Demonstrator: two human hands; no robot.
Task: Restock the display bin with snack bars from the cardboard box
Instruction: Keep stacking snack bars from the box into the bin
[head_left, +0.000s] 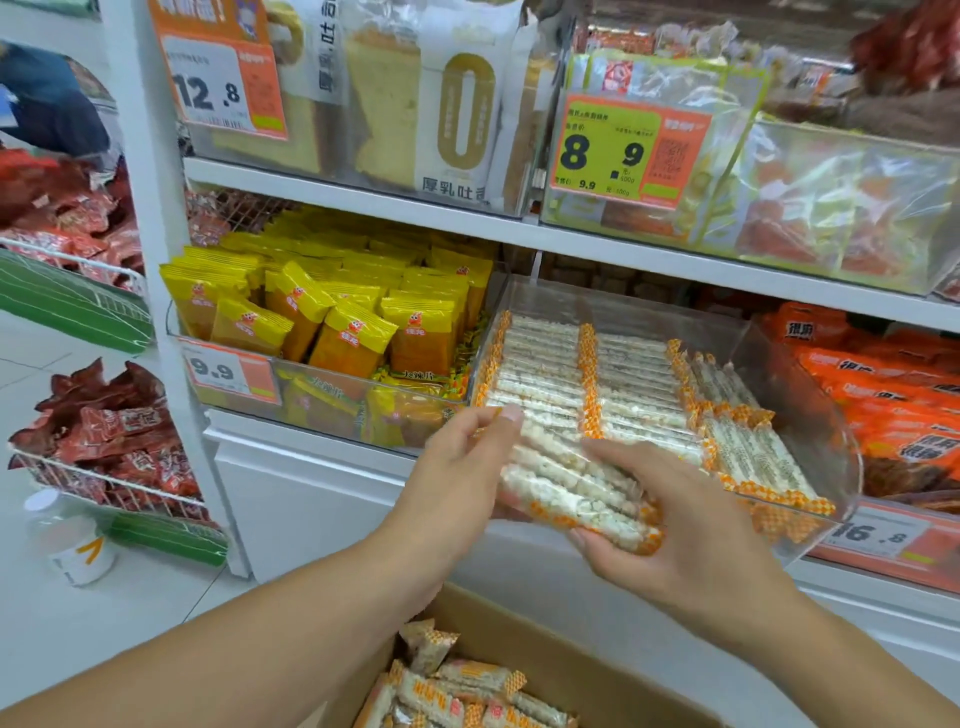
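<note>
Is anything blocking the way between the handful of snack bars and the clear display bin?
Nothing visible does. Both the left hand and right hand hold the stack of snack bars right at the open front edge of the display bin, whose near-left space lies just behind it.

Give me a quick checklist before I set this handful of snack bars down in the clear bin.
1. Bundle of snack bars gripped by both hands, left hand and right hand: ok.
2. Bundle at the display bin front edge: ok.
3. Bundle lined up with the rows of bars already in the bin: not ok, tilted.
4. Free room at the bin's front: cannot tell, hands hide it.
5. More bars in the cardboard box: ok.
</note>
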